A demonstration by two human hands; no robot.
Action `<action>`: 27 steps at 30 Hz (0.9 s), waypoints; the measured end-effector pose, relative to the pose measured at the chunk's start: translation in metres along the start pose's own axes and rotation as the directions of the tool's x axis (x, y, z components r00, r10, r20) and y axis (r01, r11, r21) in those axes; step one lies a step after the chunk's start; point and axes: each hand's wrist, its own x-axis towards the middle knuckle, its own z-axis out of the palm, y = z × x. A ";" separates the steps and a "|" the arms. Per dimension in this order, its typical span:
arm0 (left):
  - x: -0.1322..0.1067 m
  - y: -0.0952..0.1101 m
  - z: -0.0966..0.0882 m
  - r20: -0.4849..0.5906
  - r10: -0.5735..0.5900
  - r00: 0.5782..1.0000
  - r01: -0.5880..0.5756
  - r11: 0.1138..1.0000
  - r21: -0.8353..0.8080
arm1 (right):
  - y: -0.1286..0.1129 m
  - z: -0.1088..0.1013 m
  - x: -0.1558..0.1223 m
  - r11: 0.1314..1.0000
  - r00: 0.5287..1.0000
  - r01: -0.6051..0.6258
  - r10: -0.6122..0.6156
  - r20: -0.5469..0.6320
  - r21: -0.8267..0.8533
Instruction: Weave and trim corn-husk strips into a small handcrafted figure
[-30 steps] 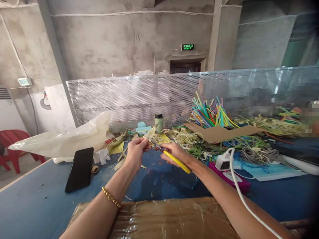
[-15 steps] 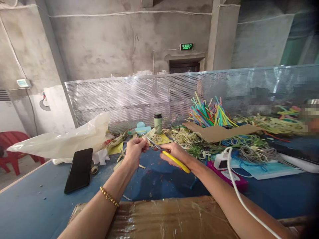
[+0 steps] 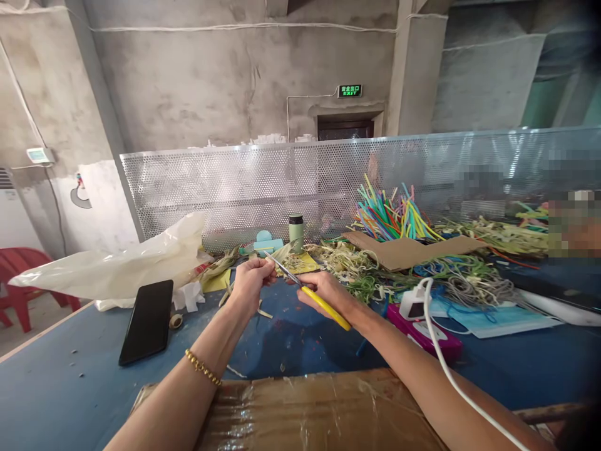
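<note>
My right hand grips a pair of scissors with yellow handles, its metal blades angled up and left. The blade tips reach the fingers of my left hand, which are pinched together above the blue table. What they pinch is too small to make out. A gold bead bracelet circles my left wrist. Just beyond my hands lie a dry husk leaf and a yellow sheet, with a green bottle standing behind them.
A black phone and a clear plastic bag lie left. Taped cardboard covers the near edge. To the right are colourful pipe cleaners, a cardboard piece, a purple power strip with a white cable, and a face mask.
The view has shifted slightly, so things sit a little further left. My hands keep nearly the same pose, with the scissors still at my left fingertips.
</note>
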 end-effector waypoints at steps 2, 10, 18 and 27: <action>0.000 0.002 -0.001 0.013 0.007 1.000 -0.007 1.000 0.013 | 0.001 0.001 0.000 1.000 1.000 0.006 -0.006 0.005 0.011; 0.001 0.007 -0.005 0.069 0.023 0.997 -0.026 0.999 0.033 | 0.008 0.006 0.001 0.995 1.000 0.007 -0.009 0.020 0.104; 0.002 0.005 -0.008 0.102 0.001 0.995 -0.007 0.999 0.052 | 0.005 0.005 0.000 0.998 1.000 0.029 -0.029 -0.012 0.051; 0.010 -0.008 -0.011 0.123 -0.120 0.985 0.113 0.992 0.056 | 0.022 0.024 0.005 0.994 0.995 -0.005 -0.007 -0.103 -0.113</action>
